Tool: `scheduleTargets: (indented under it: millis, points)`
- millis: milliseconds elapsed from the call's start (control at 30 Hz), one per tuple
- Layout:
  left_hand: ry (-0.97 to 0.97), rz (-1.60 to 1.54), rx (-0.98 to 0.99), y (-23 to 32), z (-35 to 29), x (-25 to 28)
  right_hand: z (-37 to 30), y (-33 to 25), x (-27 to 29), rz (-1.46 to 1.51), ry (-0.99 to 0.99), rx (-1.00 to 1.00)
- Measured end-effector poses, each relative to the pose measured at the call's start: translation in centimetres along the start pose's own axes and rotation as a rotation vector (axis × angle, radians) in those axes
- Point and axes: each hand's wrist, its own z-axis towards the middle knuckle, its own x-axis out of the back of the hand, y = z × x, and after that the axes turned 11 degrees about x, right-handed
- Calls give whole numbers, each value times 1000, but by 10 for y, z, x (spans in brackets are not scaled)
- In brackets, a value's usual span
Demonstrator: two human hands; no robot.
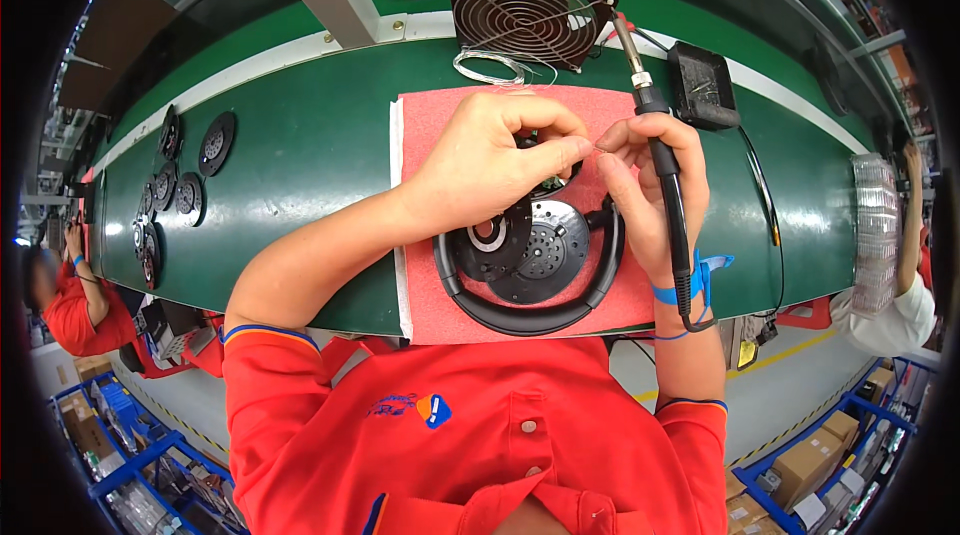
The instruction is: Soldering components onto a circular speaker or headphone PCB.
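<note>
Headphones (545, 253) lie on a pink mat (425, 130) at the centre of the frame, their upper ear cup (553, 184) partly hidden beneath the left hand (505, 155). That hand's thumb and forefinger press together at the tips; whether they pinch anything is too small to tell. Bent fingers of the right hand (650, 180) hold a black-handled soldering iron (668, 160), which covers part of them; one cannot tell whether its thumb and fingertips, slightly apart, touch a thin wire.
</note>
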Motion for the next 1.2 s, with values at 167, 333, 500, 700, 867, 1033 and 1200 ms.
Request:
scheduleTargets:
  millis: [167,333,500,700,867,1033,1200]
  points:
    - [0,23,-33,-5,1,-1,1,1,0,54,19,-10]
    - [58,150,-141,-3,1,-1,1,0,-2,32,10,6]
    - [89,288,-249,-3,3,1,1,1,-2,3,10,34]
    - [62,85,-48,-3,1,-3,0,3,-3,-15,-7,37]
    - [10,-47,88,-2,3,0,-1,-2,-4,-32,-54,-3]
    - [6,-63,100,-5,2,0,-1,0,-4,-45,-19,29]
    - [-21,-68,99,-6,1,1,-1,0,-4,-30,-41,31]
